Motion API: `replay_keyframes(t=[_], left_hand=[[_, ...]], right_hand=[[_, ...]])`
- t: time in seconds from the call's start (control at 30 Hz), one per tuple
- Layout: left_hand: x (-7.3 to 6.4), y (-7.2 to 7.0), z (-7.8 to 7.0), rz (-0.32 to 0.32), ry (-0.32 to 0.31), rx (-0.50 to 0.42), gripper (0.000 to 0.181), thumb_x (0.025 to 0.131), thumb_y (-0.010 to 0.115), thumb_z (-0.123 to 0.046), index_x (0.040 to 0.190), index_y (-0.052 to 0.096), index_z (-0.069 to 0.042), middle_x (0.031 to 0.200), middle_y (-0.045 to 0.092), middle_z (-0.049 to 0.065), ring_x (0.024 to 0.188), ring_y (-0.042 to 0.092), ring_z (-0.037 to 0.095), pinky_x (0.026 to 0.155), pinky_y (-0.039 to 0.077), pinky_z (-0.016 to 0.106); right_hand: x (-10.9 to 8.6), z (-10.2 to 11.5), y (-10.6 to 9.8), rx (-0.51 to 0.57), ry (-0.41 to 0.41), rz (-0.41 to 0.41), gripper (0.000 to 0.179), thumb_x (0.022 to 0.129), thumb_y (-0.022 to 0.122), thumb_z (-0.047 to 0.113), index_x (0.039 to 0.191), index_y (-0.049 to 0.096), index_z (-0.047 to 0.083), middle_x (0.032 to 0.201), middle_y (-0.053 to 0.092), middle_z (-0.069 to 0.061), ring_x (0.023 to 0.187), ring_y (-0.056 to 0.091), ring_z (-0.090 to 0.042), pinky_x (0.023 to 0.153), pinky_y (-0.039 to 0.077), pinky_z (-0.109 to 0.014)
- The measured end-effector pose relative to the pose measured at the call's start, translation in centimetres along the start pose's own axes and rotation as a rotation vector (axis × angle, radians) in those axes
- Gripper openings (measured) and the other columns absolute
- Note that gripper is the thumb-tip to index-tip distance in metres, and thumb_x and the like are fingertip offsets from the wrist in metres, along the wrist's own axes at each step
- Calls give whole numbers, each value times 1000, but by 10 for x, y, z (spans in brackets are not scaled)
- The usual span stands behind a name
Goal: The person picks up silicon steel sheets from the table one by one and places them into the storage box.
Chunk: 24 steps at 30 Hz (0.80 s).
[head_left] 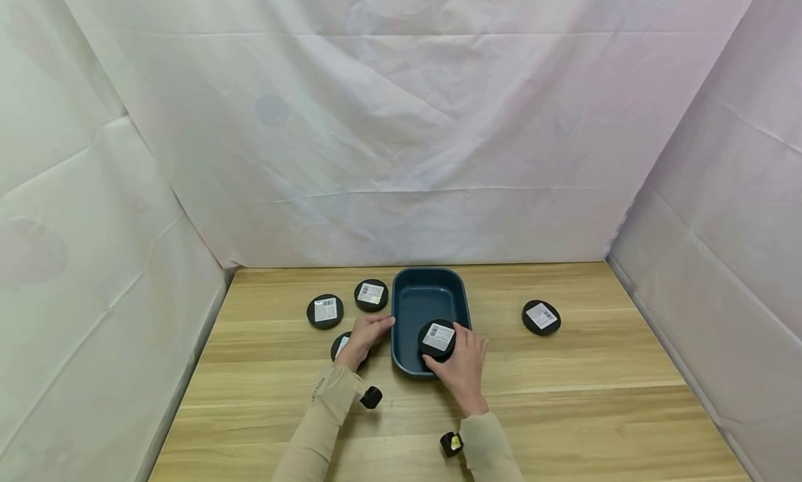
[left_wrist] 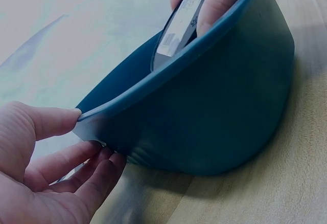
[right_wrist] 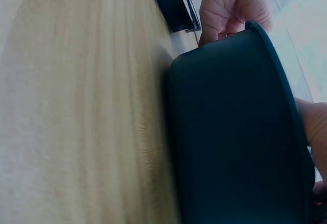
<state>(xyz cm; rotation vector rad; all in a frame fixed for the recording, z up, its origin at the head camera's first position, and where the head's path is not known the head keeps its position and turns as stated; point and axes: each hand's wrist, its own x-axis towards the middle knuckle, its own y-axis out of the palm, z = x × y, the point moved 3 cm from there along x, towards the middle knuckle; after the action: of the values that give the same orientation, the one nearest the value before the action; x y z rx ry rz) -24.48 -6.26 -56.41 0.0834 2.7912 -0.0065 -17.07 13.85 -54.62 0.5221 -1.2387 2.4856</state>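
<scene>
A deep navy-blue rectangular tray stands on the table in front of me. My left hand holds its left side; in the left wrist view the thumb sits at the rim and the fingers touch the outer wall. Inside the tray's near end, my right hand grips a round black disc-shaped container with a white label, thumb and fingers on opposite edges. The left wrist view shows this container tilted, partly behind the tray wall. In the right wrist view the tray hides most of the right hand.
Left of the tray lie two similar labelled black discs, and another disc is partly covered by my left hand. One more disc lies to the right. White cloth surrounds the wooden table behind and at the sides.
</scene>
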Motion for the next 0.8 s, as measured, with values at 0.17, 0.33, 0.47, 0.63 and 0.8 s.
replay_keyframes(t=[0.17, 0.33, 0.47, 0.63, 0.8], left_hand=[[4, 0, 4, -1, -9, -12, 34, 87, 64, -10, 112, 62, 12, 110, 65, 21, 96, 62, 18, 88, 49, 35], [4, 0, 4, 1, -4, -9, 34, 87, 64, -10, 112, 62, 12, 110, 65, 21, 94, 62, 17, 88, 49, 35], [3, 0, 4, 1, -14, -5, 35, 87, 63, -11, 114, 62, 11, 111, 65, 21, 93, 62, 15, 88, 49, 35], [2, 0, 3, -1, -20, 1, 34, 88, 63, -11, 114, 61, 11, 109, 66, 19, 91, 62, 14, 87, 50, 35], [1, 0, 3, 3, -16, -3, 34, 88, 62, -10, 114, 60, 13, 109, 65, 21, 89, 61, 14, 88, 49, 37]], right_hand=[[3, 4, -2, -67, 48, 90, 84, 56, 89, 31, 122, 52, -6, 113, 54, -25, 105, 45, -42, 100, 19, -66], [7, 7, -2, -182, 128, 214, 91, 58, 87, 38, 127, 48, -5, 118, 51, -24, 109, 44, -40, 99, 21, -63], [11, 13, -2, -311, 175, 311, 96, 57, 87, 44, 128, 47, -6, 117, 51, -24, 108, 44, -40, 93, 27, -63], [15, 20, -2, -429, 187, 380, 89, 55, 87, 46, 118, 53, -7, 106, 54, -22, 101, 45, -38, 83, 31, -63], [19, 22, -2, -506, 192, 428, 81, 53, 87, 48, 104, 57, -7, 93, 55, -19, 93, 47, -36, 81, 33, -61]])
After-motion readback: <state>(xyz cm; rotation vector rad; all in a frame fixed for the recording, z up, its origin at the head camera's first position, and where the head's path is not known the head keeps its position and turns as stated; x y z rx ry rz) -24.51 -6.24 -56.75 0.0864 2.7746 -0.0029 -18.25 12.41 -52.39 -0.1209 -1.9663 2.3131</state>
